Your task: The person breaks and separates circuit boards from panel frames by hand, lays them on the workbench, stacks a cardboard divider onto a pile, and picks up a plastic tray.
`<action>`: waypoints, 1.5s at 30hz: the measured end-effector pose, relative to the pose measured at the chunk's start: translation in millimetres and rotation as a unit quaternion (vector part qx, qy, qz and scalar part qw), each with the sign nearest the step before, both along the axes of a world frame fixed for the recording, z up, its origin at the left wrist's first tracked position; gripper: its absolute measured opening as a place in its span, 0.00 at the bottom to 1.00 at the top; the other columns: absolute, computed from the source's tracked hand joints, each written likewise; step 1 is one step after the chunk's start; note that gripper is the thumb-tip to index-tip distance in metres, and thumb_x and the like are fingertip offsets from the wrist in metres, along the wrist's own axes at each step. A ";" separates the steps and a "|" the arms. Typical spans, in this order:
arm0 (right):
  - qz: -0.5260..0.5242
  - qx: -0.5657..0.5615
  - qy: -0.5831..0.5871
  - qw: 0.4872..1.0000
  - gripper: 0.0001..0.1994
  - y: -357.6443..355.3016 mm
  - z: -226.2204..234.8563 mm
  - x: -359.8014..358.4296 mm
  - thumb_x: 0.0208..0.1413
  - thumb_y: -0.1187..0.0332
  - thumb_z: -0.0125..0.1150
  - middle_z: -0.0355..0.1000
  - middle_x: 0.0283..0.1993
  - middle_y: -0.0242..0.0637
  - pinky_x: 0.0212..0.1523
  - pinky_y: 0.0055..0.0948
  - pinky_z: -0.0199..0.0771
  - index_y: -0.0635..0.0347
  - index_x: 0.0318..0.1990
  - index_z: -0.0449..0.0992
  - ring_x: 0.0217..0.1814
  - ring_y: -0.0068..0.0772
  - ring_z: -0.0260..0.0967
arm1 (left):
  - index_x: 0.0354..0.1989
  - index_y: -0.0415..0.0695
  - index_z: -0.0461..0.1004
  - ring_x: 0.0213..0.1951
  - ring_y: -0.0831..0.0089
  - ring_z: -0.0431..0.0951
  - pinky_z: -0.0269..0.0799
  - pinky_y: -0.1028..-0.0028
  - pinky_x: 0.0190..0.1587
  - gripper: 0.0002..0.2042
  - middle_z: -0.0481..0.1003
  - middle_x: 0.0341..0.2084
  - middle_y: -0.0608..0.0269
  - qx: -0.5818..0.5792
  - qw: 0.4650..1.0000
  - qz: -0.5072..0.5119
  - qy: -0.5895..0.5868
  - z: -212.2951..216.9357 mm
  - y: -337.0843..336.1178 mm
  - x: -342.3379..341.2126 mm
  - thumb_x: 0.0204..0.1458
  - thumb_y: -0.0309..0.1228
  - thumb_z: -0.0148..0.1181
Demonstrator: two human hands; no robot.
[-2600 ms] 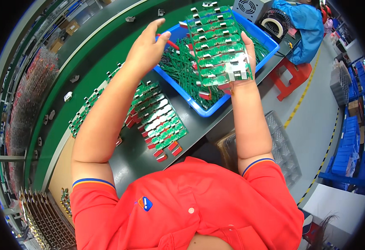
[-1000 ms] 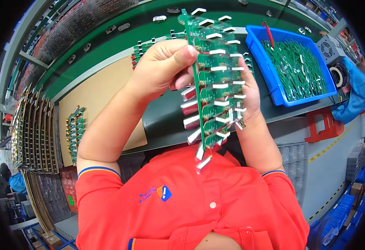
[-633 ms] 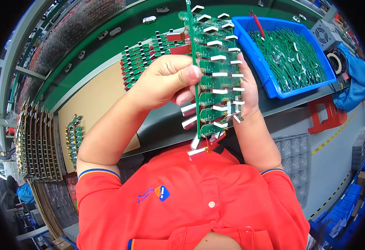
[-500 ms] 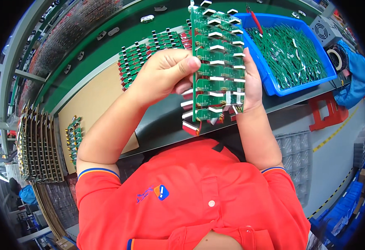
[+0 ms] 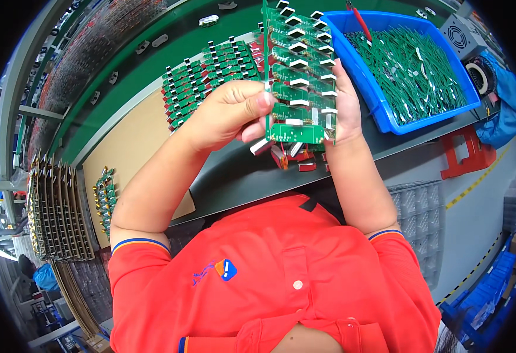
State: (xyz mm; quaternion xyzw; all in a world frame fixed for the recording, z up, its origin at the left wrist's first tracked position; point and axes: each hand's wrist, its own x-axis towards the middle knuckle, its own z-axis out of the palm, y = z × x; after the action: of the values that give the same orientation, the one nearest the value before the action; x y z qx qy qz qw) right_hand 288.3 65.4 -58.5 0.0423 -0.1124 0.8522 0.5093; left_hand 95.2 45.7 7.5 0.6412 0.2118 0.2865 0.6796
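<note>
Circuit-board stack (image 5: 298,76) raised higher; left hand (image 5: 225,112) and right hand (image 5: 345,100) seemingly grip it.

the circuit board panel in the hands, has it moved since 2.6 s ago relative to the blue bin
Yes. The circuit board panel, earlier held over the blue bin, is now held left of it by the left hand and right hand.

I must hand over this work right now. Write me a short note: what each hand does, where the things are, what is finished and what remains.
Left hand: grip on the left edge of the green circuit board panel, thumb near its lowest strip.
Right hand: behind the panel's right edge, supporting it upright above the dark bench.
Blue bin, right of the hands: full of separated green strips.
More panels lie on the green surface behind the left hand; small loose pieces lie on the bench under the panel.
Done: many strips already in the bin.
Left: the held panel is in one piece, the panels behind untouched.
</note>
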 end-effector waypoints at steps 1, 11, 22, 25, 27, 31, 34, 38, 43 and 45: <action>0.018 0.015 0.044 0.999 0.26 1.6 -1.9 1.5 0.64 0.50 0.36 0.66 0.57 0.49 0.54 0.49 0.68 0.61 0.59 0.62 0.56 0.49 0.66 | 0.24 0.42 0.70 0.15 0.86 0.60 0.55 0.84 0.19 0.19 0.65 0.11 0.70 0.000 1.000 0.000 0.001 -1.1 1.3 -1.8 0.61 0.44 0.47; -0.072 0.004 -0.025 0.997 0.26 6.2 -6.3 14.7 0.65 0.50 0.32 0.65 0.57 0.49 0.53 0.50 0.70 0.59 0.60 0.61 0.55 0.51 0.66 | 0.23 0.41 0.68 0.10 0.85 0.59 0.52 0.83 0.15 0.21 0.64 0.09 0.70 0.027 0.992 0.119 0.043 1.3 10.2 -30.8 0.59 0.46 0.48; -0.047 -0.066 -0.267 0.960 0.22 -20.6 -10.3 -15.9 0.62 0.54 0.45 0.70 0.50 0.44 0.40 0.39 0.79 0.59 0.57 0.64 0.45 0.39 0.74 | 0.22 0.41 0.67 0.12 0.84 0.63 0.57 0.85 0.16 0.21 0.66 0.12 0.67 0.072 0.966 0.238 0.065 4.3 -17.5 -108.3 0.59 0.46 0.48; -0.075 -0.069 -0.348 0.932 0.20 -27.4 -8.1 -31.4 0.62 0.57 0.47 0.70 0.51 0.42 0.43 0.39 0.78 0.61 0.56 0.66 0.46 0.36 0.73 | 0.23 0.40 0.68 0.15 0.83 0.67 0.59 0.84 0.17 0.20 0.68 0.15 0.66 0.032 0.973 0.215 0.078 -2.7 -26.5 -114.3 0.58 0.45 0.50; -0.033 -0.077 -0.333 0.939 0.20 -29.3 -12.9 -37.2 0.62 0.58 0.47 0.70 0.51 0.40 0.45 0.36 0.76 0.60 0.55 0.66 0.48 0.35 0.72 | 0.23 0.40 0.68 0.16 0.83 0.67 0.59 0.84 0.17 0.19 0.68 0.15 0.67 0.030 0.975 0.203 0.083 -3.9 -31.9 -113.1 0.58 0.44 0.50; -0.032 -0.065 -0.366 0.928 0.21 -34.1 -16.2 -48.9 0.62 0.58 0.47 0.68 0.55 0.39 0.52 0.33 0.70 0.60 0.58 0.64 0.55 0.35 0.67 | 0.23 0.40 0.69 0.17 0.83 0.69 0.61 0.83 0.18 0.17 0.69 0.15 0.67 0.035 0.981 0.169 0.094 -6.3 -38.1 -107.1 0.59 0.39 0.51; -0.191 0.216 -0.587 0.756 0.27 -38.4 -12.1 -50.5 0.62 0.61 0.46 0.53 0.67 0.45 0.66 0.31 0.46 0.62 0.65 0.53 0.70 0.37 0.49 | 0.23 0.40 0.70 0.18 0.83 0.70 0.62 0.83 0.19 0.15 0.70 0.16 0.67 0.036 0.982 0.156 0.105 -11.0 -39.2 -106.9 0.59 0.36 0.51; -0.274 0.388 -0.744 0.470 0.26 -38.4 -6.6 -43.2 0.59 0.63 0.52 0.56 0.64 0.49 0.63 0.35 0.54 0.60 0.63 0.58 0.66 0.45 0.55 | 0.23 0.39 0.71 0.19 0.84 0.70 0.62 0.83 0.20 0.13 0.71 0.16 0.68 0.040 0.973 0.163 0.155 -14.6 -41.7 -100.9 0.58 0.33 0.53; -0.283 0.440 -0.682 0.511 0.21 -52.8 24.1 -35.1 0.53 0.68 0.58 0.69 0.50 0.43 0.46 0.32 0.70 0.60 0.55 0.68 0.46 0.35 0.69 | 0.22 0.39 0.72 0.19 0.85 0.70 0.63 0.82 0.21 0.12 0.71 0.16 0.69 0.062 0.953 0.189 0.229 -10.2 -47.1 -84.0 0.57 0.31 0.54; -0.121 0.416 -0.581 0.690 0.18 -62.7 25.9 -35.9 0.55 0.71 0.56 0.70 0.41 0.36 0.32 0.21 0.70 0.60 0.54 0.69 0.32 0.19 0.68 | 0.23 0.39 0.72 0.19 0.84 0.71 0.64 0.82 0.20 0.12 0.71 0.16 0.69 0.098 0.951 0.181 0.232 -11.2 -49.0 -79.6 0.57 0.32 0.53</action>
State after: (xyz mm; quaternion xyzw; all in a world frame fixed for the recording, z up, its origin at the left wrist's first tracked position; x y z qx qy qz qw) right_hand 252.4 2.7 -32.5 -0.2673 -0.7325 0.5041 0.3712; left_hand 15.6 -3.3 -3.6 0.7041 0.4475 0.2672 0.4823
